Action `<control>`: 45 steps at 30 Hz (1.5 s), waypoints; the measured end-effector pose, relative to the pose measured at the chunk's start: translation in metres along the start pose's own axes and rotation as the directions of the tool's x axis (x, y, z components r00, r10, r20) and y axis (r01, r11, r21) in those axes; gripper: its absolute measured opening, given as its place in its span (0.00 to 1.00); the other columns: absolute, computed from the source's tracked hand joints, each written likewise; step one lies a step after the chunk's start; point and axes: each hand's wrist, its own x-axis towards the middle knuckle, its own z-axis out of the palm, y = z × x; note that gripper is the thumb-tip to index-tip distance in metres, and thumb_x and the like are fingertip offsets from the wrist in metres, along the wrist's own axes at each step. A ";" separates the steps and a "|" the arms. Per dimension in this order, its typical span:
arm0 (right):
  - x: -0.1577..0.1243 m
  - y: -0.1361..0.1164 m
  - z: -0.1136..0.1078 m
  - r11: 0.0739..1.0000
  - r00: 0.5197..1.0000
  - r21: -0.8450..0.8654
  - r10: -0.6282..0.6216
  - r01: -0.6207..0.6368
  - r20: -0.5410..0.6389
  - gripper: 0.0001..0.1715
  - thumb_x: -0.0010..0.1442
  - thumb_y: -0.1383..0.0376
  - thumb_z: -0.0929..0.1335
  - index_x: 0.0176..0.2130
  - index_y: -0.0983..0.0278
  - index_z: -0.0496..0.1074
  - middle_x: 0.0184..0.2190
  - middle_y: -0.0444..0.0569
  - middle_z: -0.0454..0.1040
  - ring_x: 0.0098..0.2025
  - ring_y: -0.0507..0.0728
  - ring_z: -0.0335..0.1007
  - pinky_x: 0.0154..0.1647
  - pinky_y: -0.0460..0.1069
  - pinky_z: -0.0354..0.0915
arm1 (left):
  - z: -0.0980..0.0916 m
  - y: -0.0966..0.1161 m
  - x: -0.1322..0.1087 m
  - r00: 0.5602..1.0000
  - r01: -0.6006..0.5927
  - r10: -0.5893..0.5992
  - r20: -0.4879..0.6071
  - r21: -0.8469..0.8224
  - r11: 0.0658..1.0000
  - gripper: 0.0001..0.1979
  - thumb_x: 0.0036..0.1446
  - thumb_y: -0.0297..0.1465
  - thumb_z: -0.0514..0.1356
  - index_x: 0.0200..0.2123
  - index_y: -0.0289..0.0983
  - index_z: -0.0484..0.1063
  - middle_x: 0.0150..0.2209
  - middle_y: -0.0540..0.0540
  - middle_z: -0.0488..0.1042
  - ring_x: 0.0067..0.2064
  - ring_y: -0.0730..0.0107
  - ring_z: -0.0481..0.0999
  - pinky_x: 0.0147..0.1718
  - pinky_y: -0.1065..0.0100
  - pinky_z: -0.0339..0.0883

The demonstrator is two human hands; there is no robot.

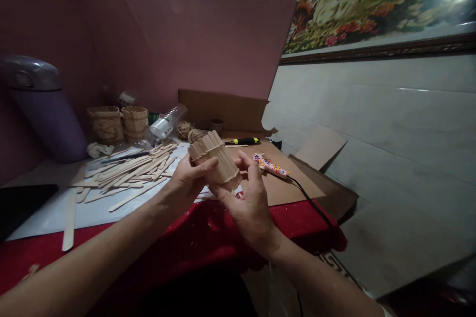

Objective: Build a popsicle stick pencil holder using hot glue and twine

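Between my two hands a small cup made of wooden craft sticks [219,161] is held tilted above the table's front edge. Twine runs round it near the top and along its bottom edge. My left hand [191,176] grips its left side, thumb across the front. At the lower right, my right hand [249,198] has its thumb under the base and its fingers curled by the bottom edge. Just beyond the right fingers lies a flower-patterned glue gun [271,166] with a black cord. Loose craft sticks [137,173] are heaped left of my left hand.
Two twine-wrapped cups [106,126] stand at the back left beside a purple bottle [48,114]. A clear plastic bottle [169,121], a twine ball [184,129] and a yellow-black utility knife [243,141] lie behind the hands. Cardboard [297,185] covers the right side; red cloth [208,228] hangs in front.
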 end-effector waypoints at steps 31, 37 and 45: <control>0.004 0.001 -0.008 0.836 0.931 0.412 0.317 -0.363 0.179 0.42 0.50 0.50 0.75 0.57 0.62 0.61 0.52 0.57 0.69 0.53 0.63 0.70 0.54 0.59 0.68 | 0.001 0.003 0.000 0.996 -0.019 0.020 -0.086 0.013 1.000 0.29 0.42 0.32 0.74 0.48 0.33 0.72 0.46 0.40 0.77 0.46 0.58 0.76 0.47 0.62 0.70; 0.007 -0.007 -0.003 0.767 0.906 0.485 0.387 -0.421 0.173 0.48 0.42 0.55 0.79 0.56 0.62 0.61 0.51 0.55 0.70 0.53 0.62 0.71 0.56 0.58 0.68 | 0.001 0.004 -0.003 0.999 0.001 -0.001 -0.051 0.009 1.000 0.26 0.45 0.31 0.71 0.49 0.34 0.71 0.45 0.41 0.77 0.45 0.58 0.77 0.45 0.62 0.71; 0.001 0.005 0.000 0.984 0.996 0.161 0.087 -0.083 -0.017 0.43 0.51 0.57 0.76 0.60 0.59 0.59 0.51 0.54 0.68 0.54 0.63 0.67 0.57 0.61 0.65 | -0.003 0.002 0.000 0.999 -0.032 0.032 -0.027 -0.014 0.999 0.28 0.45 0.33 0.72 0.50 0.35 0.70 0.47 0.41 0.77 0.50 0.55 0.76 0.49 0.61 0.70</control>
